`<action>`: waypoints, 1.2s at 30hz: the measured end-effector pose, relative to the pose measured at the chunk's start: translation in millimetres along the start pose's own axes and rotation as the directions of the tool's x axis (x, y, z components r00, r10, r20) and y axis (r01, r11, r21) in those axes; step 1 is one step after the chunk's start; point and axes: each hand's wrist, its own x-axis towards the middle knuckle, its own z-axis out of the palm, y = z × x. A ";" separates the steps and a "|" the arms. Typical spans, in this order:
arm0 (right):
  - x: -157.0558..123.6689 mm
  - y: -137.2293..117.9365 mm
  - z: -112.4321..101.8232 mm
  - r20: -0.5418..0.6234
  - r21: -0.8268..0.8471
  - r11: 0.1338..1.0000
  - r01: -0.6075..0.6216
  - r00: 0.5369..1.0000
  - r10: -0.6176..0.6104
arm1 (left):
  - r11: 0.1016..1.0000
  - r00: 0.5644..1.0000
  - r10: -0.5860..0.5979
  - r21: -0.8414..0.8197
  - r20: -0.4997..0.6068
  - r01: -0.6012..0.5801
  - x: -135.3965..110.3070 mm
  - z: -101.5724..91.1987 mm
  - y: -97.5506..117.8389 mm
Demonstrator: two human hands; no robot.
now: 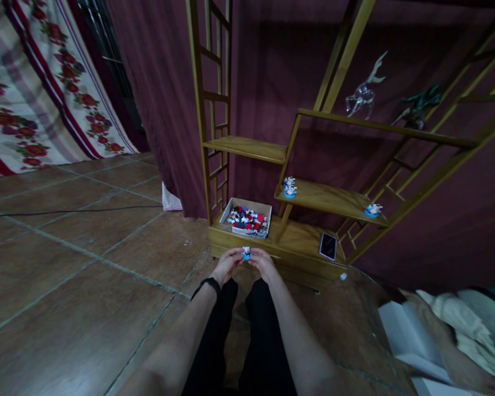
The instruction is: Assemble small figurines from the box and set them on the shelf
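Between my fingertips is a small figurine (246, 253) with a white upper part and a blue base. My left hand (227, 263) grips it from the left, and my right hand (264, 262) from the right. Just beyond my hands, a cardboard box (268, 212) full of small red, white, black and blue figurines (247, 219) rests on the low shelf. Similar blue-based figurines (290, 188) stand at the left end of the middle shelf. Another such figurine (373, 210) is at that shelf's right end.
The wooden display rack (330, 199) rises in front of me. A phone (328, 246) lies on its bottom board. Above are a clear deer ornament (361, 98) and a dark green ornament (419, 105). White boxes (412, 335) sit at lower right. A cable (74, 211) crosses the tiled floor.
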 end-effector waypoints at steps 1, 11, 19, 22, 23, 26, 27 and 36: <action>-0.1 -0.1 0.2 0.002 0.000 1.000 0.002 1.000 -0.002 | 1.000 1.000 0.000 0.002 -0.007 0.000 -0.6 0.6 0.4; -5.4 -5.4 4.4 0.032 0.007 1.000 -0.003 0.999 0.002 | 1.000 1.000 0.016 0.016 -0.021 -0.016 -2.1 1.8 0.5; -4.0 -4.1 2.7 0.033 0.003 1.000 -0.015 0.999 0.015 | 1.000 0.999 0.023 0.021 -0.031 -0.023 1.8 0.8 -2.2; -1.3 -1.9 1.3 0.019 -0.013 0.999 -0.031 0.999 0.031 | 1.000 0.999 0.018 0.015 -0.030 -0.017 1.9 1.3 -1.9; -0.3 -1.2 0.8 0.014 -0.016 0.999 -0.034 0.999 0.034 | 1.000 0.999 0.014 0.012 -0.030 -0.013 1.7 1.6 -1.5; 1.9 0.7 -0.2 0.007 -0.014 0.999 -0.041 0.999 0.041 | 1.000 1.000 0.000 0.007 -0.026 0.000 0.7 2.4 0.0; 2.4 1.2 -0.3 0.006 -0.012 0.999 -0.044 0.999 0.044 | 1.000 1.000 -0.003 0.005 -0.027 0.003 0.4 2.6 0.5; -1.4 -2.2 2.5 0.007 -0.014 0.998 -0.063 0.998 0.063 | 1.000 1.000 -0.010 -0.007 -0.008 0.010 -1.6 3.5 1.7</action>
